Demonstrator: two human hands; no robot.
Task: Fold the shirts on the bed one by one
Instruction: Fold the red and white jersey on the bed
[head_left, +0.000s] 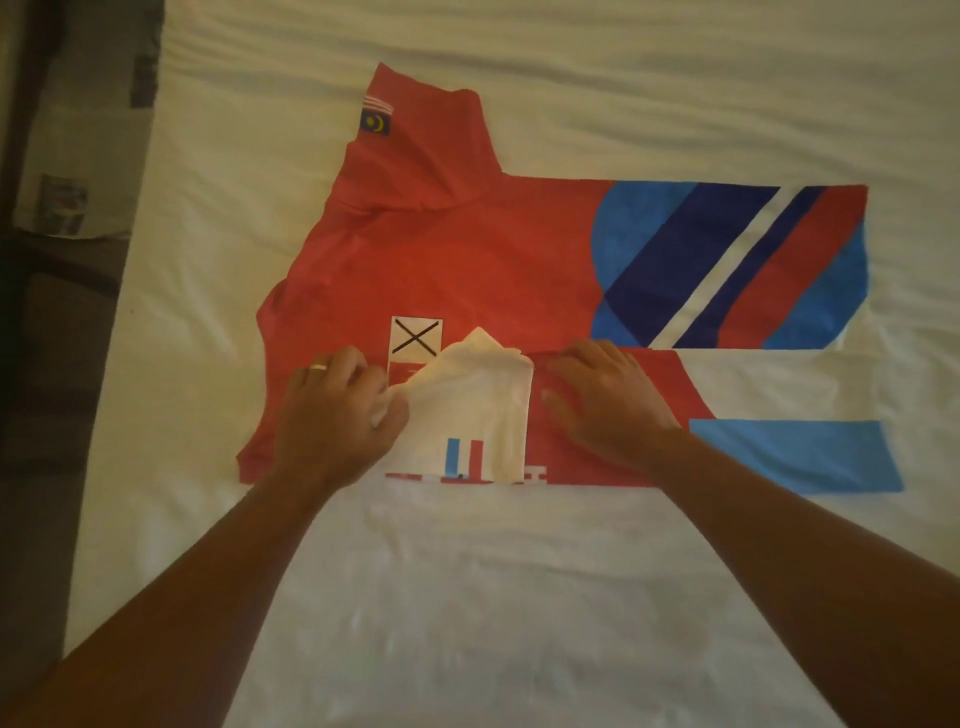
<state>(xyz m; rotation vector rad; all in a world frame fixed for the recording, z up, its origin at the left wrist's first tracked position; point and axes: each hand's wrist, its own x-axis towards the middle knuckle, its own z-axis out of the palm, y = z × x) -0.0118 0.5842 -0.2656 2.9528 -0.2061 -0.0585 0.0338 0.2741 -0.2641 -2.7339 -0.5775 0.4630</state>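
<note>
A red shirt (467, 249) with blue, navy and white stripes at its right end lies spread sideways on the white bed (571, 78). Its near half is folded over onto the far half. One red sleeve with a flag patch (410, 130) points away from me. A white sleeve (478, 410) with red and blue bars is folded over the near edge. My left hand (337, 410) pinches the left edge of that white sleeve. My right hand (608, 400) lies flat, fingers apart, pressing the red cloth just right of the sleeve.
The bed's left edge (119, 332) runs down the left side, with dark floor and a patterned fabric (67, 202) beyond it. White sheet stretches beyond the shirt and between my forearms.
</note>
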